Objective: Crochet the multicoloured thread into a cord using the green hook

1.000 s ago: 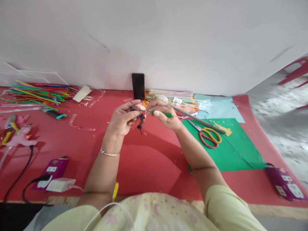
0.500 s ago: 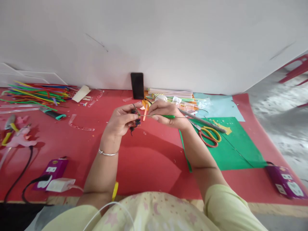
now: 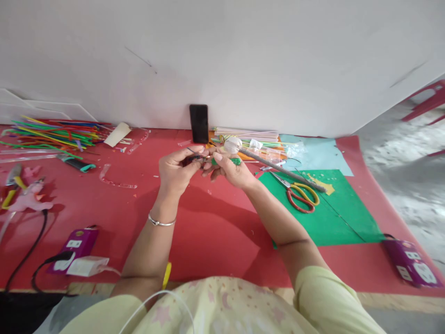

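My left hand [image 3: 174, 175] is closed, pinching a small dark knotted piece [image 3: 192, 158] with flecks of colour, mostly hidden by the fingers. Close against it, my right hand [image 3: 230, 170] grips a slim green-handled tool [image 3: 237, 161]. The tool's tip is at or near the dark piece, but fingers cover where they meet. Just beyond my right hand lies a grey rod [image 3: 285, 170] with a rounded white end [image 3: 232, 145].
Red-and-yellow-handled scissors [image 3: 301, 197] rest on a green sheet [image 3: 342, 215] at right. A phone [image 3: 199, 124] leans against the wall. Colourful pipe cleaners [image 3: 59, 134], a cutter [image 3: 78, 164], a pink glue gun [image 3: 31, 197] and a purple power strip [image 3: 78, 243] are at left.
My right hand has moved left and down, bringing the green-handled tool up to the dark piece. My left hand has shifted slightly right and turned, covering more of the piece.
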A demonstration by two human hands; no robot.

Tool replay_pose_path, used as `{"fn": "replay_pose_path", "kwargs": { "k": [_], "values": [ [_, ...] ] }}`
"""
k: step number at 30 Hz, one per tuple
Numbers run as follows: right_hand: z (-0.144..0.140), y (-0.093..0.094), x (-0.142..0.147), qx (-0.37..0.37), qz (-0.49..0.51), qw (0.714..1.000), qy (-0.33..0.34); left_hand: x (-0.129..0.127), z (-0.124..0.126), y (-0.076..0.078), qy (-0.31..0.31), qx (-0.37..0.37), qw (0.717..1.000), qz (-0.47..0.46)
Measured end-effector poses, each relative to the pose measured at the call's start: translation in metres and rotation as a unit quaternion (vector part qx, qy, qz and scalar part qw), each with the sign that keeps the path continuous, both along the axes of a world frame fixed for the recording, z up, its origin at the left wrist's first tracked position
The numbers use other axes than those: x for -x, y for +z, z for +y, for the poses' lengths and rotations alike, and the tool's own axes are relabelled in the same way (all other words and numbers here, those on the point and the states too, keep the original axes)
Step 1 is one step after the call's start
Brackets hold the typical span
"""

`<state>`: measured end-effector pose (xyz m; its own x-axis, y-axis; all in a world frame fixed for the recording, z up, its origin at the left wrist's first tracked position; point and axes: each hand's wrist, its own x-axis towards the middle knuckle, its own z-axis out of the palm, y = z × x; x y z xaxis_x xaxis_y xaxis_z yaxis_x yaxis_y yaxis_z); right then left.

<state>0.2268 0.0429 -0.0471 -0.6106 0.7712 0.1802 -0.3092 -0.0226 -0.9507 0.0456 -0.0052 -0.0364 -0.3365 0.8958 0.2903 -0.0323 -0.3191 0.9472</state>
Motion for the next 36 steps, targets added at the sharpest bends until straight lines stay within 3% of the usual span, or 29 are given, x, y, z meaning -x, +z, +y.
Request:
{"fn": "replay_pose_path", "kwargs": {
  "k": [4,8,14,21,24,26,29,33,36],
  "values": [
    [-0.004,0.006,-0.005,-0.044,-0.002,0.999,-0.006,-0.001,0.000,0.002,-0.046,-0.005,0.997,-0.059],
    [-0.001,0.002,-0.003,-0.022,0.022,0.999,-0.020,0.002,-0.003,0.009,-0.117,0.027,0.989,-0.091],
    [0.004,-0.003,-0.001,-0.001,0.016,0.999,-0.035,0.006,-0.004,0.012,-0.110,0.030,0.991,-0.068],
    [-0.008,-0.002,0.005,-0.120,-0.038,0.978,-0.165,0.006,-0.003,0.000,-0.012,0.011,0.994,0.108],
    [-0.015,-0.009,0.011,-0.142,-0.015,0.969,-0.202,0.002,-0.003,0.002,-0.024,0.017,0.999,0.044],
    [-0.014,-0.016,0.015,-0.128,0.009,0.974,-0.185,0.002,-0.003,0.008,-0.056,0.030,0.998,-0.030],
    [-0.003,-0.026,0.018,-0.050,0.059,0.990,-0.119,0.007,-0.005,0.016,-0.134,0.073,0.984,-0.092],
    [0.016,-0.030,0.012,0.057,0.101,0.993,0.035,0.014,-0.005,0.018,-0.234,0.118,0.960,-0.094],
    [0.026,-0.029,0.002,0.077,0.101,0.986,0.110,0.015,-0.005,0.015,-0.237,0.111,0.962,-0.079]
  ]
}}
